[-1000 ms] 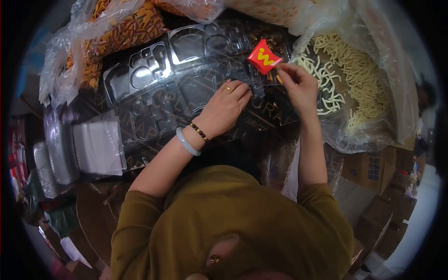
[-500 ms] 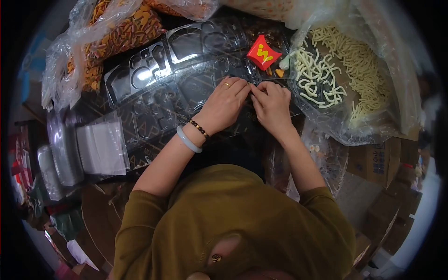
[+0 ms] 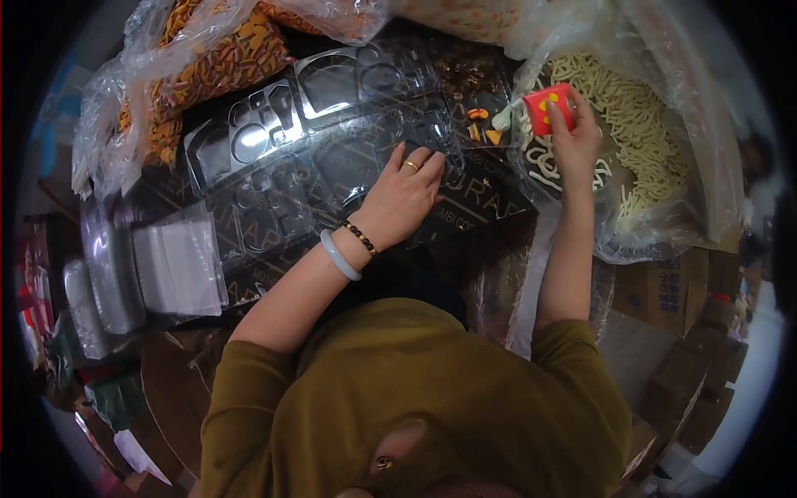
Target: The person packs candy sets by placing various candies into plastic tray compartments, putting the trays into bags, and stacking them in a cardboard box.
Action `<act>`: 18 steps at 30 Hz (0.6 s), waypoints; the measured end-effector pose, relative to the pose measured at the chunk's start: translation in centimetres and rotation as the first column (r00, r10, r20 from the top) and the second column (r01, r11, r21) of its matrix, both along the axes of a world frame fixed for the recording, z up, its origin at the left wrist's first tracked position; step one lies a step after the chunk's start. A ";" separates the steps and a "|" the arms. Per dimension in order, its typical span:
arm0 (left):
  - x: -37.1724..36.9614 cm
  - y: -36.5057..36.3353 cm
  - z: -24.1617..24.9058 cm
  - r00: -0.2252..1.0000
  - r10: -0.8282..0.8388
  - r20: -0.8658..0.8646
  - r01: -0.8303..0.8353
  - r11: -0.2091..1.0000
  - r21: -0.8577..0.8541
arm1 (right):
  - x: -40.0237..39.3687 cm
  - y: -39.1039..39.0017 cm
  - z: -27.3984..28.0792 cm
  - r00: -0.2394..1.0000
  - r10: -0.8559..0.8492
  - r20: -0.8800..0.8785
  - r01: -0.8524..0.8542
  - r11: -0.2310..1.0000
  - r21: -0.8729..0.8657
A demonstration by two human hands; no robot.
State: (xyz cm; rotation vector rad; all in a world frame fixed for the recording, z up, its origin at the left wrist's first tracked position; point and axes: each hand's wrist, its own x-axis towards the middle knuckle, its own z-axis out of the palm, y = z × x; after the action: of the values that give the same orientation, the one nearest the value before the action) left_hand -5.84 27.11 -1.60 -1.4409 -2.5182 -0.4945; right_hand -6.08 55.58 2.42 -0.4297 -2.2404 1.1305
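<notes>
My right hand [image 3: 577,137] is closed on a small red box with a yellow mark [image 3: 547,109], like a toy fries box. It holds the box over pale, string-like sticks [image 3: 544,158] at the edge of a clear plastic bag. My left hand [image 3: 403,191] lies over a clear molded plastic tray [image 3: 332,141], palm down with its fingers apart; the thumb is mostly hidden. Between the hands, towards the back, are a few small orange and yellow pieces [image 3: 494,136] and a pale whitish-green piece [image 3: 503,117].
A clear bag with many orange and brown pieces [image 3: 228,62] stands at the back left. More pale sticks [image 3: 647,141] fill the open bag on the right. Flat clear sleeves [image 3: 178,261] lie at the left front. A cardboard box [image 3: 664,290] stands at the right.
My hands were together at the middle. My right hand has moved right and picked up the red box, lifting it over the pale sticks. My left hand has stayed by the tray.
</notes>
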 end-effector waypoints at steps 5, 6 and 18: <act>0.0 -0.2 -0.1 1.000 -0.012 -0.015 0.013 0.998 0.060 | 2.1 4.4 -1.3 0.961 -0.255 -0.109 0.210 0.413 0.886; 0.0 -0.1 0.0 1.000 -0.010 0.013 0.010 0.998 0.067 | 1.2 2.8 -0.2 0.970 -0.127 -0.206 0.242 0.506 0.828; -0.7 -0.7 0.9 0.984 -0.070 0.166 0.037 0.980 0.194 | -8.3 -1.1 -2.8 0.940 0.133 0.313 -0.273 0.845 0.460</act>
State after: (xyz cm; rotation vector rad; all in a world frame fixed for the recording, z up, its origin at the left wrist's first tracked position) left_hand -6.56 26.37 -0.68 -1.4536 -2.4825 -0.8800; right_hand -14.42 54.43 -0.41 -0.1310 -2.7587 0.5616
